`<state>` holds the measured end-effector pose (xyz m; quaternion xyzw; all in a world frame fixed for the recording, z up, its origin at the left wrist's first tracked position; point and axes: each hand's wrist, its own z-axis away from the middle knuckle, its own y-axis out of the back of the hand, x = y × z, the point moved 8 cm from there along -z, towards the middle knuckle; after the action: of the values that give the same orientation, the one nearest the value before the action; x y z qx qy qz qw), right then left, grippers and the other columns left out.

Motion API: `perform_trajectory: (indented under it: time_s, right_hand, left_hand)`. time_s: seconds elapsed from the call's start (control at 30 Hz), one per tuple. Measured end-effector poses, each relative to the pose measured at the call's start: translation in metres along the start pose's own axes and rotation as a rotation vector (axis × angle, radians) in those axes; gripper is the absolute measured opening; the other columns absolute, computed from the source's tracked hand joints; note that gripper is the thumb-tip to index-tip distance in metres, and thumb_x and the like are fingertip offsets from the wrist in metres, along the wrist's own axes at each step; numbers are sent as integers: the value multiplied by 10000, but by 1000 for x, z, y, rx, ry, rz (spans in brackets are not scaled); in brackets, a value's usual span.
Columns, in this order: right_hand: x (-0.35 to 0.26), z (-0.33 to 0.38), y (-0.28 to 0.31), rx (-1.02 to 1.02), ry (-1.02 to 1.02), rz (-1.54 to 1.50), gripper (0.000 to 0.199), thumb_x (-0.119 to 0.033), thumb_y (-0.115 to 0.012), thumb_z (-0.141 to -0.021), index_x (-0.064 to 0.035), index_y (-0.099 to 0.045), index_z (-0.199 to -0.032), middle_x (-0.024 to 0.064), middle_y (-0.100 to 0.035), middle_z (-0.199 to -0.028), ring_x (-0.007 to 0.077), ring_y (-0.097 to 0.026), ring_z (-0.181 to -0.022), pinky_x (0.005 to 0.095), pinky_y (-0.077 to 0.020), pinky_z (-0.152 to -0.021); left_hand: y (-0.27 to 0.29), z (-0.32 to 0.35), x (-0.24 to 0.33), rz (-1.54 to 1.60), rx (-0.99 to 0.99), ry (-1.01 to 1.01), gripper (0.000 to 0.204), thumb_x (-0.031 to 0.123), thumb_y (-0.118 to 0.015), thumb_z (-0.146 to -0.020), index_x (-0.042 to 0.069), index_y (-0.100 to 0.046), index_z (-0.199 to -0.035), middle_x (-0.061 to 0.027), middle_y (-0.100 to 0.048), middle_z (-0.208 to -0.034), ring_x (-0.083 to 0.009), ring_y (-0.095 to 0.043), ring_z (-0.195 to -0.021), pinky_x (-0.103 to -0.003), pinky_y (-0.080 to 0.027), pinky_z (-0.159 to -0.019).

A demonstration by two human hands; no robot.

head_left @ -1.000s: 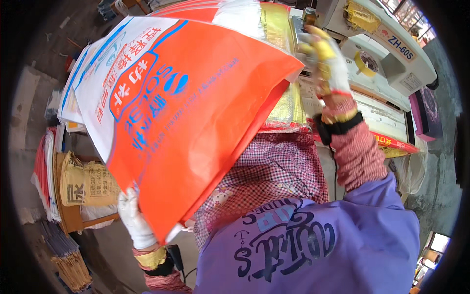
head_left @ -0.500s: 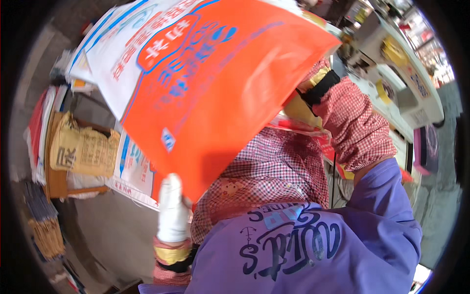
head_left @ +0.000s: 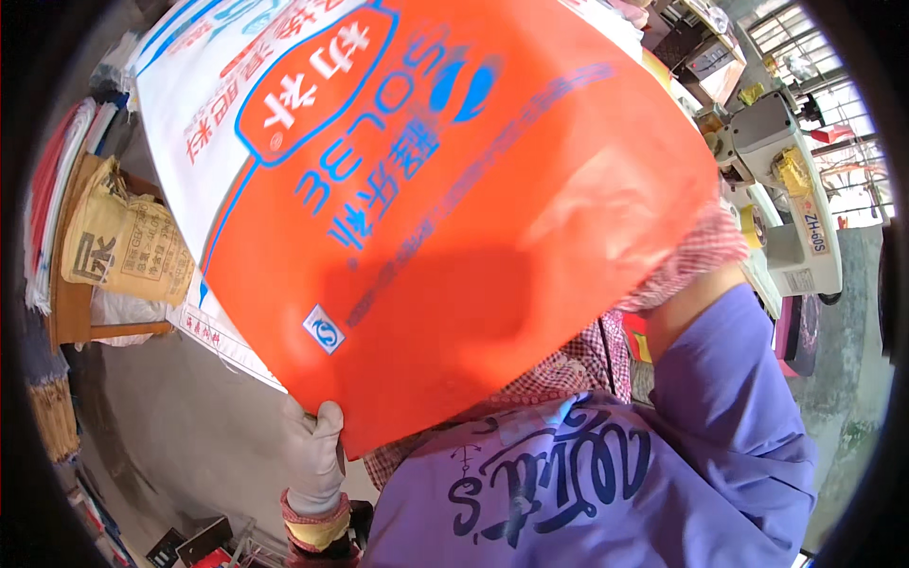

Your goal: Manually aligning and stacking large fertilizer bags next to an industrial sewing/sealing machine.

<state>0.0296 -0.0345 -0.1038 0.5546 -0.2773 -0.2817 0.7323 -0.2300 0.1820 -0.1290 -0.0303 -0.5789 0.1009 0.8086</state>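
A large woven-looking sack [head_left: 568,312], orange-red and white with blue print, spreads across the middle and top of the view in front of me. My left hand [head_left: 315,454], in a white glove, pinches its lower left corner, thumb on the printed face. Behind the sack's right side my right hand is hidden. Only its red-checked sleeve cover [head_left: 696,260] and bare forearm show, so its fingers cannot be made out. Under the sack's lower edge a checked apron [head_left: 559,371] partly shows over my purple top.
A white sewing machine [head_left: 791,248] stands at the right. At the left are a wooden stand [head_left: 78,237] and a tan printed sack [head_left: 142,251]. Another white sack [head_left: 222,331] lies under the held one. Boxes [head_left: 204,544] sit on the floor at the lower left.
The sack has come closer and now spreads lower and further right. My left hand has moved down and slightly left with its corner. My right wrist has gone behind the sack.
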Motion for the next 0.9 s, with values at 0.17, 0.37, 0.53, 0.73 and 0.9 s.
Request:
perform_trajectory:
  time_s: [0.17,0.37,0.53,0.73,0.9]
  right_hand:
    - [20,13,9,38,-118,-3,140,-139,-623,-762,-84,-684,-876,77,-658,-771,242,-659,-721,332,-513,-663]
    - [8,105,33,148,-198,-99,165,-128,-630,-778,-78,-692,-923,81,-676,-810,244,-672,-750,323,-526,-696]
    - [-19,215,76,170,-55,-509,187,-119,-636,-792,-73,-699,-961,85,-690,-843,246,-683,-774,315,-537,-723]
    - [67,241,142,842,-347,-505,370,-204,-600,-904,-46,-577,-1237,116,-667,-976,167,-653,-856,284,-526,-750]
    - [117,169,38,253,-558,-435,450,-413,-565,-896,-199,-574,-1292,177,-672,-1049,313,-657,-942,400,-503,-819]
  left_hand:
    - [10,-4,-15,-5,36,-18,302,48,-536,-910,-25,-504,-1201,-114,-608,-1107,-146,-589,-914,-282,-479,-804]
    - [12,-10,-23,6,-15,17,249,85,-559,-924,-24,-535,-1146,-95,-619,-1057,-119,-578,-869,-254,-467,-731]
    - [7,-22,-20,42,-43,-7,296,194,-484,-980,-43,-535,-1149,-114,-619,-1065,-162,-587,-934,-293,-480,-798]
    - [-17,-30,-7,-83,-118,-56,436,291,-397,-1019,-44,-402,-1298,-159,-524,-1246,-218,-562,-1079,-352,-467,-914]
    - [-21,-23,-4,-12,-101,-102,483,312,-406,-1022,-39,-357,-1350,-142,-501,-1281,-218,-537,-1131,-342,-459,-932]
